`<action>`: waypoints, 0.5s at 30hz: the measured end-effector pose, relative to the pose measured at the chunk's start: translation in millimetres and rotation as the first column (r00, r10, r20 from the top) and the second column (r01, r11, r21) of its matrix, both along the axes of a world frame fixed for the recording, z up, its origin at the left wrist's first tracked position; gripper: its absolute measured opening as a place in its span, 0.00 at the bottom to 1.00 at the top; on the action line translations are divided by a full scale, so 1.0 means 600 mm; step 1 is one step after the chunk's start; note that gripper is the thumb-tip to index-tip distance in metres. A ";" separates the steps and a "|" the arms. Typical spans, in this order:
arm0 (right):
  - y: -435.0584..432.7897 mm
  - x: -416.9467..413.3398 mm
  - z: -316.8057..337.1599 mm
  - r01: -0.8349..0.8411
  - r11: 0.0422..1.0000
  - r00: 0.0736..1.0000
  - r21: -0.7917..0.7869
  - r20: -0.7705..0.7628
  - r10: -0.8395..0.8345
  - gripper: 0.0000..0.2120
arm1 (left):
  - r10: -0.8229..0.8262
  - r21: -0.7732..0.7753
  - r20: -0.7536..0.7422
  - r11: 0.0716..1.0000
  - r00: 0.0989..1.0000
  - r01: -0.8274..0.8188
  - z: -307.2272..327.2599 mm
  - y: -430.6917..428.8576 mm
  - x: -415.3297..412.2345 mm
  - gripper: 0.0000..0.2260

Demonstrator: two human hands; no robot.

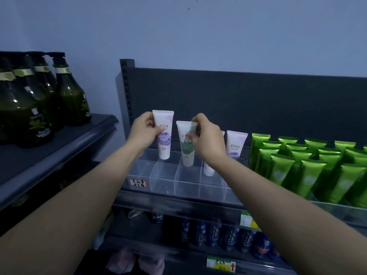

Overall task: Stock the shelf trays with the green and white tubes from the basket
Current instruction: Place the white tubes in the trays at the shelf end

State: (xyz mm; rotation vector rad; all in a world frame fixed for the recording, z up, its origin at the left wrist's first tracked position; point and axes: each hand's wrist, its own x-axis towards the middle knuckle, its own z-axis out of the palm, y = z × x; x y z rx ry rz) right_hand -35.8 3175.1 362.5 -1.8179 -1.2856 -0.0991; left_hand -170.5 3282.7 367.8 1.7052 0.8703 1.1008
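Two hands work: left hand grips purple tube, right hand pinches green tube. Best lowered upright into separate slots of the tray.

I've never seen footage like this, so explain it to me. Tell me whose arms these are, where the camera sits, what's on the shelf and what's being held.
There is no machine here. These are a person's two bare arms, filmed by one wide-angle camera worn on the head and looking forward and down. That is why the arms reach in from the bottom edge.

The left hand grips a white tube with a purple label, upright above the clear tray, which is divided into compartments. The right hand pinches the top of a white tube with a green label, whose lower end is down at the tray's back compartments. Another purple-labelled tube already stands in the tray.

To the right are shiny green tubes. On the shelf to the left stand dark pump bottles.
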 end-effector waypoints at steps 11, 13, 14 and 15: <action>0.023 0.016 -0.039 0.104 0.988 0.994 -0.111 -0.003 -0.105 0.09 | -0.088 -0.016 -0.207 0.996 0.974 0.086 -0.058 0.041 0.015 0.11; 0.023 0.017 -0.039 0.112 0.988 0.993 -0.110 -0.021 -0.115 0.09 | -0.086 -0.016 -0.231 0.996 0.969 0.084 -0.065 0.046 0.015 0.11; 0.023 0.017 -0.039 0.113 0.987 0.993 -0.110 -0.023 -0.116 0.09 | -0.085 -0.016 -0.236 0.996 0.968 0.084 -0.067 0.048 0.015 0.11; 0.023 0.017 -0.039 0.113 0.987 0.993 -0.113 -0.016 -0.115 0.09 | -0.086 -0.015 -0.240 0.996 0.967 0.084 -0.068 0.050 0.015 0.11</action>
